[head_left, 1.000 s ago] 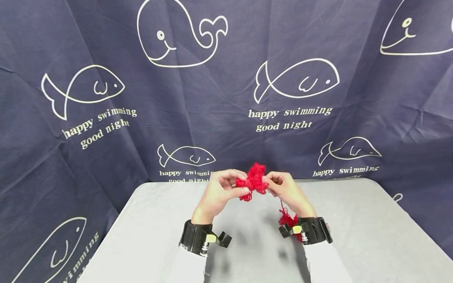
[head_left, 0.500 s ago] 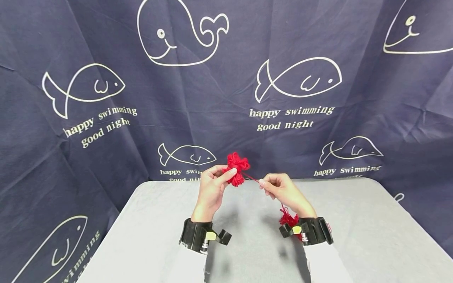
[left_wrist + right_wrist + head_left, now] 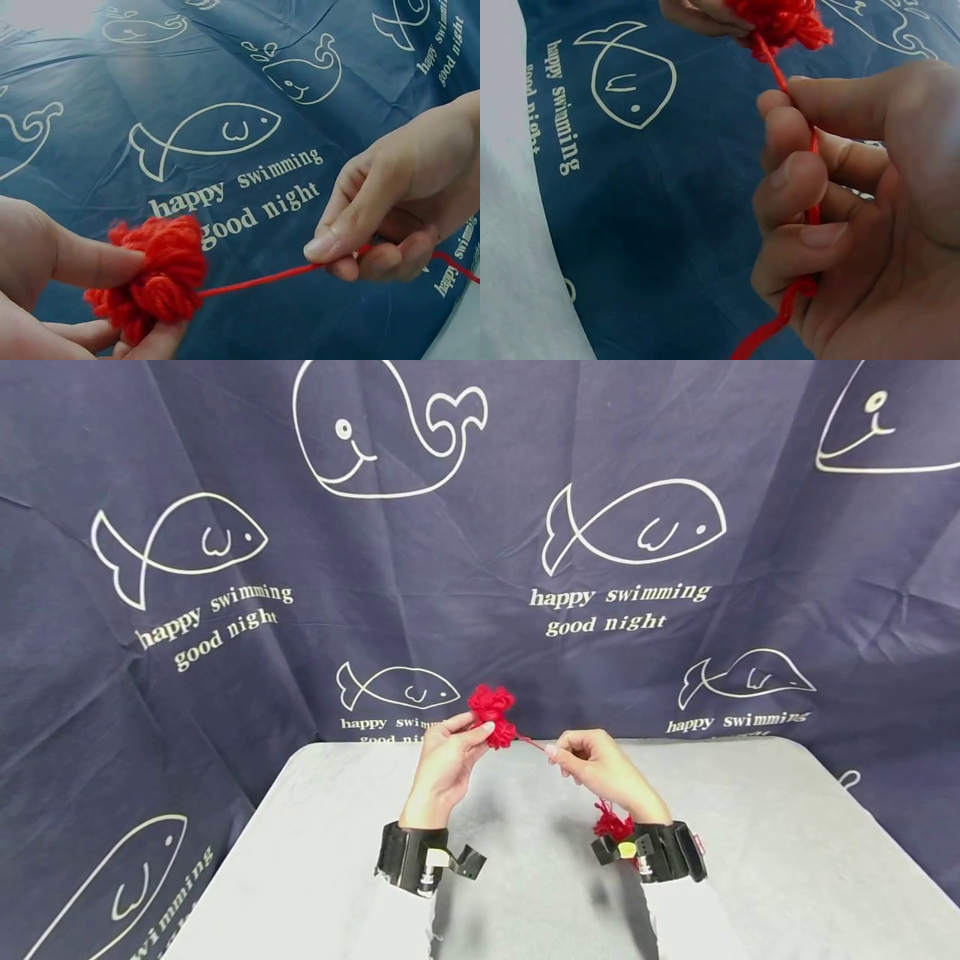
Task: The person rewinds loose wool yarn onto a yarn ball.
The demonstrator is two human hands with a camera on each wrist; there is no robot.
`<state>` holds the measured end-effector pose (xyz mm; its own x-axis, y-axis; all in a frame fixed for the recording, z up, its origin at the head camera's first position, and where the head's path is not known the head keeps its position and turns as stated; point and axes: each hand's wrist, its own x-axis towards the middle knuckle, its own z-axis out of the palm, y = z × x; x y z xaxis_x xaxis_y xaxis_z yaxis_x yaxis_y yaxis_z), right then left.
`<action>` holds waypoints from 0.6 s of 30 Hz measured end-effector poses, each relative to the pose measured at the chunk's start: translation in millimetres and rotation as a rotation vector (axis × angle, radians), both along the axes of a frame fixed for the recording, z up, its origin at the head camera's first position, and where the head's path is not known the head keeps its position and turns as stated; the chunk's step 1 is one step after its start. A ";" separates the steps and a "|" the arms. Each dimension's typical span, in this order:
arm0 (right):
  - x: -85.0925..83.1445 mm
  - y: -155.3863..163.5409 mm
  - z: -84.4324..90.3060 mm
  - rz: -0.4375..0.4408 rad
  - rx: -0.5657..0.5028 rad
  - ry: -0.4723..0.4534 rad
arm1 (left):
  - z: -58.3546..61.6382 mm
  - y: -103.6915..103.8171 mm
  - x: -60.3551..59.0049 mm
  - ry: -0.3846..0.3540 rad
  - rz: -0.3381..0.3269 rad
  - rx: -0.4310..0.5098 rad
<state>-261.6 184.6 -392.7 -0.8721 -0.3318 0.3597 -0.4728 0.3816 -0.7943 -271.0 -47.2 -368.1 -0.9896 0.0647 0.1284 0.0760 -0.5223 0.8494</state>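
Observation:
My left hand (image 3: 446, 764) pinches a looped bundle of red yarn (image 3: 492, 703) between thumb and fingers, raised above the table. In the left wrist view the bundle (image 3: 169, 259) looks fluffy, with thick loops gathered at its middle. A single red strand (image 3: 259, 282) runs taut from it to my right hand (image 3: 600, 764), whose thumb and index finger pinch it. The right wrist view has the strand passing through the curled fingers (image 3: 791, 184) and trailing out below the palm.
A loose heap of red yarn (image 3: 613, 821) lies on the grey-white table (image 3: 525, 877) by the right wrist, partly hidden by the wrist camera mount (image 3: 615, 850). Behind the table hangs a dark blue cloth (image 3: 480, 568) printed with whales and fish.
The bundle has moved left with my left hand and turned. My right hand has gone from touching the bundle to drawing a strand out taut to the right.

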 end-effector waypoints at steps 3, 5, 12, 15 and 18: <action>3.0 -0.6 2.5 0.013 0.077 0.031 | -1.2 1.7 -0.1 0.004 0.018 -0.024; 5.4 -1.9 4.7 0.034 0.120 0.045 | -2.3 4.1 0.2 0.013 0.056 -0.063; 15.9 -7.8 14.1 0.100 0.139 0.042 | -11.4 16.7 -0.7 0.144 0.392 -0.424; 21.5 -9.0 19.6 0.121 0.115 0.053 | -17.2 20.3 -0.7 0.245 0.504 -0.601; 25.2 -9.0 23.6 0.143 0.058 0.071 | -22.7 22.9 -1.5 0.335 0.532 -0.738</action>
<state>-236.4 175.6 -369.1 -0.7876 -0.4725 0.3954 -0.5796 0.3507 -0.7355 -272.5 -24.2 -390.8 -0.8325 -0.2036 0.5153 0.4457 0.3065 0.8411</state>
